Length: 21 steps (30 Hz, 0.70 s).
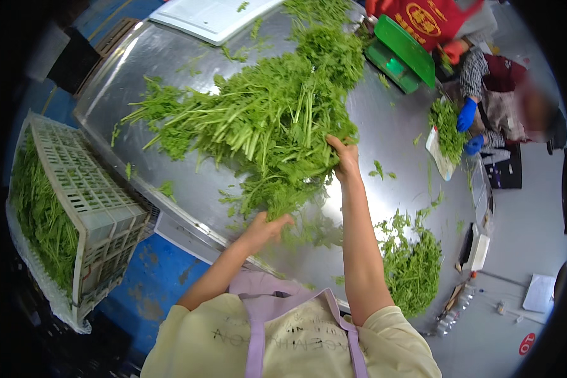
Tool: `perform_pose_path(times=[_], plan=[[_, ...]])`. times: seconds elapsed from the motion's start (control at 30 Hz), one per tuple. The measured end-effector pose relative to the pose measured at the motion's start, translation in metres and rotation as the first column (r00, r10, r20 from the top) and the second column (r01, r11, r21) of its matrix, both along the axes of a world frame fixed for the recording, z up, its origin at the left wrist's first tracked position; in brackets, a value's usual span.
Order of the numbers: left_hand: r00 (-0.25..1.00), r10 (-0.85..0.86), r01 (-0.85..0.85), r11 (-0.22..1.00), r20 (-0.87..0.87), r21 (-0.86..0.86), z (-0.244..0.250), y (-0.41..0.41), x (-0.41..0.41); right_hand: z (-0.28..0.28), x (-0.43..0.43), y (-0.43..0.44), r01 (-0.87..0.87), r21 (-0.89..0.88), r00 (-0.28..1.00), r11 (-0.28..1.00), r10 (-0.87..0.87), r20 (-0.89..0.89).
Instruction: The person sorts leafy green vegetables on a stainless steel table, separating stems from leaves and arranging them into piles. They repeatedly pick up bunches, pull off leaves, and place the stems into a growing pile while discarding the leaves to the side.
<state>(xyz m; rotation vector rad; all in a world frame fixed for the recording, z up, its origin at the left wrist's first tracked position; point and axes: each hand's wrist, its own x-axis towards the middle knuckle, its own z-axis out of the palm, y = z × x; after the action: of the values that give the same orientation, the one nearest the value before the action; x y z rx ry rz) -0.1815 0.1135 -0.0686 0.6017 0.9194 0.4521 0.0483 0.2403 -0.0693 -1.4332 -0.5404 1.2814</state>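
Note:
A large heap of leafy green vegetables (274,108) with pale stems lies on a stainless steel table (132,99). At the heap's right edge is my right hand (346,156), its fingers partly hidden among the leaves; whether it grips any is unclear. My left hand (267,229) is at the near lower end of the heap, closed around some feathery greens (283,203), with slight blur at the fingertips. A smaller pile of the same greens (413,274) lies right of my right forearm.
A plastic crate (87,179) full of greens stands left of the table. A white tray (212,19) and a green scale (401,56) lie at the far side. At the right, a co-worker's blue-gloved hands (467,115) touch a bunch of greens (446,127); another person wears a red apron (425,19).

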Motion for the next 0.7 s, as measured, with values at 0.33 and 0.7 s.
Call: perform_pose_path(times=[0.33, 0.7], plan=[[0.967, -0.002, 0.014, 0.999, 0.254, -0.045, 0.0, 0.011, 0.009, 0.022, 0.079, -0.133, 0.066, -0.211, 0.798, 0.975, 0.075, 0.598], [0.951, 0.111, -0.11, 0.994, 0.289, -0.023, 0.023, 0.011, 0.017, 0.002, 0.015, -0.019, -0.059, -0.148, 0.518, 0.987, 0.157, 0.841]])
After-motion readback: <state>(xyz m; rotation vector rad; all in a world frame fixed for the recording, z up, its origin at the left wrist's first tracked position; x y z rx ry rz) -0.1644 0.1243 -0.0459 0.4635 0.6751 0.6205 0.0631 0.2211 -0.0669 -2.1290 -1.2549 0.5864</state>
